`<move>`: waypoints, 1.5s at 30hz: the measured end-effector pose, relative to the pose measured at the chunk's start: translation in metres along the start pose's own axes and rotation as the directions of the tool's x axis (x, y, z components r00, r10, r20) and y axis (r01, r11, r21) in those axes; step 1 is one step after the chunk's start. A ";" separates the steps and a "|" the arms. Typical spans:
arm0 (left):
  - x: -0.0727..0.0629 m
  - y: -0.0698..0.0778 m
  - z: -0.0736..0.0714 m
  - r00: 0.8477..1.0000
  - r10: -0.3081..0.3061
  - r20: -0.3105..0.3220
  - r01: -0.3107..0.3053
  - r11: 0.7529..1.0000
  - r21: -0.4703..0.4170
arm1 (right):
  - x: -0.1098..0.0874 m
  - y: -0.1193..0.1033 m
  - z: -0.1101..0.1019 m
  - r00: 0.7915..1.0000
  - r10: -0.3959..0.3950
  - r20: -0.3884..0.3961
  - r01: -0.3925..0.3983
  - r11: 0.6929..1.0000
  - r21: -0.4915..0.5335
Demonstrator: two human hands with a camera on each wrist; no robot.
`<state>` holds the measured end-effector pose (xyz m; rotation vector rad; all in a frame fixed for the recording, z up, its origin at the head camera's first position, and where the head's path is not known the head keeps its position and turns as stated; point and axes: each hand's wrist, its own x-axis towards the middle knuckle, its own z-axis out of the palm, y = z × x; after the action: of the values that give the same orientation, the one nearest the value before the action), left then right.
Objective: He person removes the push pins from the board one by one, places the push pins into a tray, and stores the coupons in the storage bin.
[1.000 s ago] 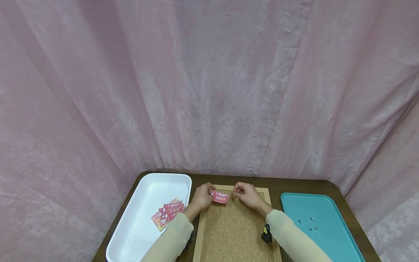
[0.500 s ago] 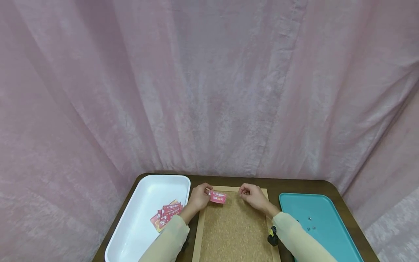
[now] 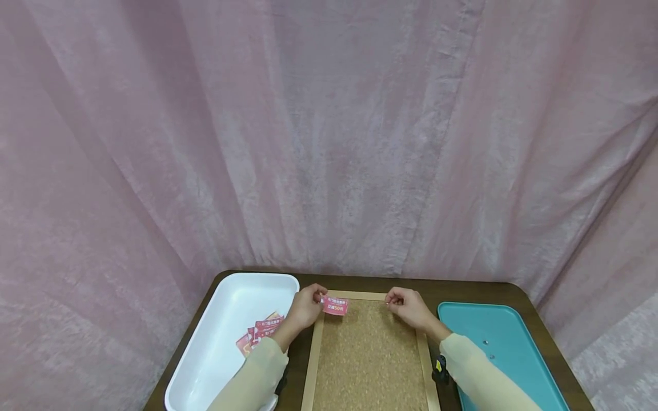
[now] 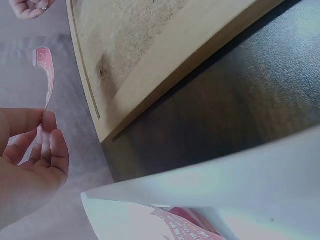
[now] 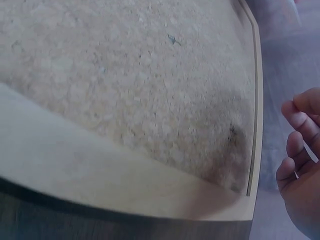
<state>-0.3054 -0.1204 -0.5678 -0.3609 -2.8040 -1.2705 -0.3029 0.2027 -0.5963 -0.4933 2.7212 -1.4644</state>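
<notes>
My left hand [image 3: 304, 311] pinches a small red paper coupon [image 3: 335, 306] by its left end, above the far left corner of a wood-framed cork board [image 3: 375, 354]. Seen edge-on in the left wrist view, the coupon [image 4: 48, 72] curves away from thumb and finger. Over the board's far right corner, my right hand [image 3: 410, 308] has thumb and forefinger together. A tiny shiny piece, apparently a thumbtack [image 4: 45, 8], shows at those fingertips in the left wrist view. The right wrist view has the same hand [image 5: 305, 155] beyond the board's edge, its tips partly cut off.
A white tray [image 3: 231, 285] with several red coupons [image 3: 264, 328] stands left of the board, partly behind the left arm. At right is a teal tray [image 3: 480, 314] with small silvery pieces [image 3: 486, 342], partly covered by the right sleeve. A pink curtain [image 3: 329, 142] hangs behind the table.
My hands have moved apart. The left has shifted left with the coupon, and the right has gone right, from the middle of the board's far edge to its right corner.
</notes>
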 end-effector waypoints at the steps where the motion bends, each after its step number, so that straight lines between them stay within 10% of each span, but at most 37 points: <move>1: 0.000 0.000 0.000 1.000 -0.001 0.005 0.001 1.000 0.000 | -0.001 0.001 -0.002 1.000 0.004 -0.004 -0.004 1.000 -0.002; 45: -0.008 0.000 -0.020 0.998 -0.015 -0.059 0.010 0.997 -0.079 | -0.038 0.027 -0.054 0.988 0.094 -0.126 -0.095 0.995 -0.001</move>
<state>-0.2985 -0.1366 -0.5557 -0.3041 -2.7175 -1.3732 -0.2827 0.2708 -0.5933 -0.2758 2.8013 -1.5130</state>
